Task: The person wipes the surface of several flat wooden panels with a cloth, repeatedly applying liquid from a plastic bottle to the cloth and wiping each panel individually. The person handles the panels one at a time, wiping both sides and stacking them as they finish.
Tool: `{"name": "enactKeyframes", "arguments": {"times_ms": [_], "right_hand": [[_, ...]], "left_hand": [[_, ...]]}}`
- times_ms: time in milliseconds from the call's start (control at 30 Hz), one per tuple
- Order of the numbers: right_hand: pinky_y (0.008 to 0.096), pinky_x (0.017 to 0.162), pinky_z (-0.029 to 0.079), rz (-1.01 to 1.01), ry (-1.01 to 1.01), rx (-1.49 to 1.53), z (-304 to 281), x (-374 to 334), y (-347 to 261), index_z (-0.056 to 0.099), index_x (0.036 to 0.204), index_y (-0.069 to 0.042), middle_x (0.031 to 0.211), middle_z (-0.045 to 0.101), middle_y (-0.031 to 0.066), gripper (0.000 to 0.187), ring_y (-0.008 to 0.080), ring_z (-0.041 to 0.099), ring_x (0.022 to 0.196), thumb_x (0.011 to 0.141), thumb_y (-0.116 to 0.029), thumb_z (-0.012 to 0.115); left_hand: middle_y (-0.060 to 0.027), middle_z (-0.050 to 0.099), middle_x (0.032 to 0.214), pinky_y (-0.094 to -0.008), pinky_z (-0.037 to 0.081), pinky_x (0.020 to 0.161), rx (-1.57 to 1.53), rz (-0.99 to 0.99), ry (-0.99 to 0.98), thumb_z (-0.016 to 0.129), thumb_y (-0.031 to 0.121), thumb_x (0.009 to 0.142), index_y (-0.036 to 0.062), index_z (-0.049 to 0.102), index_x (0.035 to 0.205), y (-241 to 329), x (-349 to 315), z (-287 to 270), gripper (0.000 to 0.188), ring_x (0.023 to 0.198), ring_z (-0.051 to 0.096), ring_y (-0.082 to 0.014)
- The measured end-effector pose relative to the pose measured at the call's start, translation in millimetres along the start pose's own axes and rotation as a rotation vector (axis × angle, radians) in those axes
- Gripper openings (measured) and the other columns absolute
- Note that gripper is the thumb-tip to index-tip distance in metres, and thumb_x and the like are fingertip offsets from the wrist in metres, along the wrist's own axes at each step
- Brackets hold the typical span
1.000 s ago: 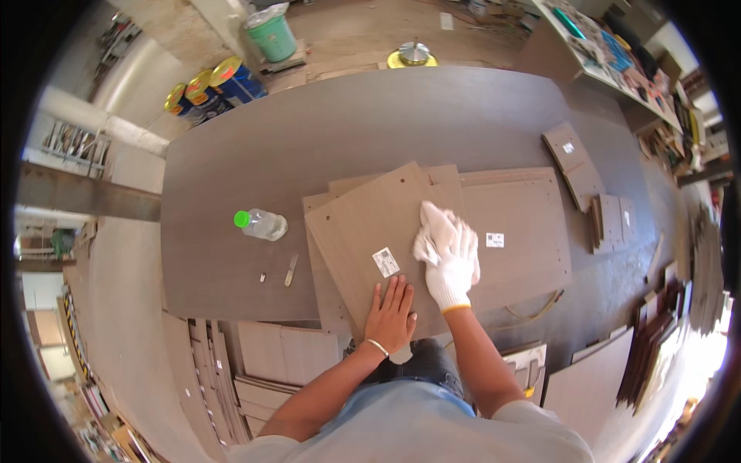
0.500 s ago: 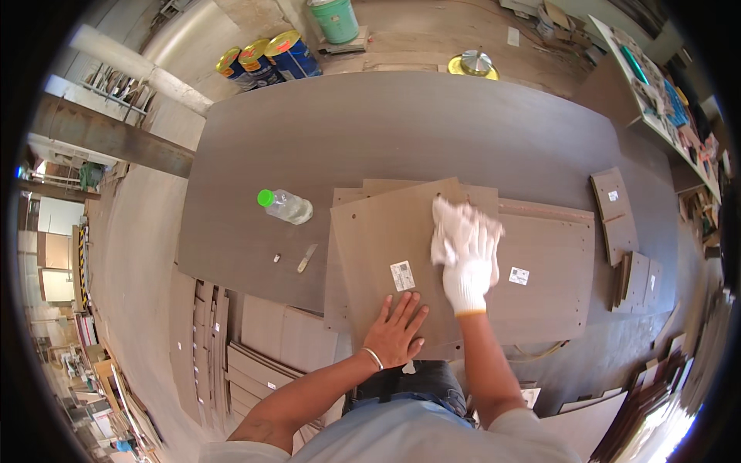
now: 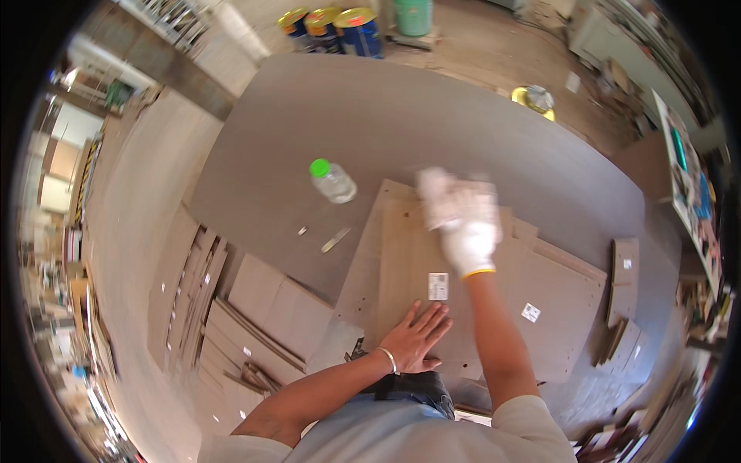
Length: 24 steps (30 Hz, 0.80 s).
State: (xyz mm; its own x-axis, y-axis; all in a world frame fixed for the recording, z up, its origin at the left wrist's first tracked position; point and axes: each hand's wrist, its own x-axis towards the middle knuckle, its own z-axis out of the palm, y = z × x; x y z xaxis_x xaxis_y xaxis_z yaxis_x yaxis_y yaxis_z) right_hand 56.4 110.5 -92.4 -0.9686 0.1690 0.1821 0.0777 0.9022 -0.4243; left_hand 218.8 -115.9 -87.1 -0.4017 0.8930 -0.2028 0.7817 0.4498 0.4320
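Note:
My left hand (image 3: 417, 337), bare and with a band at the wrist, lies flat with spread fingers on the near edge of a brown panel (image 3: 407, 255). That panel has small holes near its corners and a white label (image 3: 438, 286). My right hand (image 3: 472, 231), in a white knitted glove, presses a pale rag (image 3: 438, 199) at the panel's far edge; both are blurred by motion. Under this panel lie other brown panels (image 3: 559, 297), one also labelled. To the left stands or lies a clear bottle (image 3: 337, 186) with a green cap.
All this rests on a large brown board (image 3: 309, 108). A small knife-like tool (image 3: 336, 240) and a tiny white piece (image 3: 302, 230) lie left of the panels. Small panels (image 3: 624, 282) sit at the right. Stacked boards (image 3: 251, 339) stand near left; blue cans (image 3: 357, 35) stand beyond.
My right hand and the rag have moved to the far edge of the top panel. My left hand stays on its near edge. The whole view has turned and shifted.

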Motion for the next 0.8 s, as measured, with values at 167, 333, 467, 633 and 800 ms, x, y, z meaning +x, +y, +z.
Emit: {"name": "enactKeyframes", "arguments": {"times_ms": [167,333,467,633,800], "right_hand": [[0.0483,0.112,0.046,-0.040,0.054,0.158,27.1,-11.2,-80.6,0.066,0.130,0.001,0.136,0.064,0.0193,0.048,0.0413,0.059,0.127,0.094,-0.031,0.066],[0.0457,0.121,0.038,-0.609,-0.300,-0.116,32.3,1.9,-91.5,0.066,0.126,-0.015,0.131,0.062,0.0057,0.038,0.0297,0.051,0.137,0.089,-0.022,0.066],[0.0445,0.117,0.041,-0.427,-0.126,-0.022,39.4,6.8,-92.1,0.065,0.127,-0.012,0.135,0.061,0.0099,0.042,0.0327,0.051,0.137,0.087,-0.023,0.068],[0.0432,0.126,0.033,-0.630,-0.514,0.103,32.9,-50.4,-107.0,0.061,0.140,-0.012,0.152,0.054,0.0063,0.056,0.0320,0.043,0.150,0.086,-0.020,0.069],[0.0475,0.108,0.047,-0.312,-0.223,-0.045,32.7,29.6,-97.0,0.068,0.119,-0.011,0.129,0.065,0.0122,0.029,0.0354,0.056,0.130,0.091,-0.016,0.064]], "left_hand": [[-0.0208,0.022,0.178,-0.0626,0.005,0.133,-0.018,0.013,-0.161,0.060,0.065,0.095,0.0062,0.034,0.168,-0.8,6.9,-5.0,0.097,0.167,0.012,-0.0344],[-0.0197,0.025,0.177,-0.0645,0.008,0.132,0.042,0.006,0.018,0.060,0.067,0.095,0.0059,0.035,0.168,-1.0,-3.6,7.6,0.098,0.168,0.011,-0.0345],[-0.0197,0.029,0.176,-0.0631,0.009,0.132,0.034,0.043,0.025,0.060,0.067,0.095,0.0057,0.034,0.168,-1.7,2.5,11.9,0.099,0.167,0.012,-0.0344],[-0.0187,0.024,0.178,-0.0611,0.008,0.133,-0.095,-0.027,-0.193,0.061,0.065,0.095,0.0045,0.033,0.169,-1.0,-2.6,12.5,0.099,0.168,0.011,-0.0336],[-0.0187,0.020,0.179,-0.0596,0.007,0.134,-0.034,0.012,0.040,0.064,0.064,0.094,0.0041,0.034,0.168,-1.2,0.9,13.2,0.100,0.168,0.010,-0.0331]]}}
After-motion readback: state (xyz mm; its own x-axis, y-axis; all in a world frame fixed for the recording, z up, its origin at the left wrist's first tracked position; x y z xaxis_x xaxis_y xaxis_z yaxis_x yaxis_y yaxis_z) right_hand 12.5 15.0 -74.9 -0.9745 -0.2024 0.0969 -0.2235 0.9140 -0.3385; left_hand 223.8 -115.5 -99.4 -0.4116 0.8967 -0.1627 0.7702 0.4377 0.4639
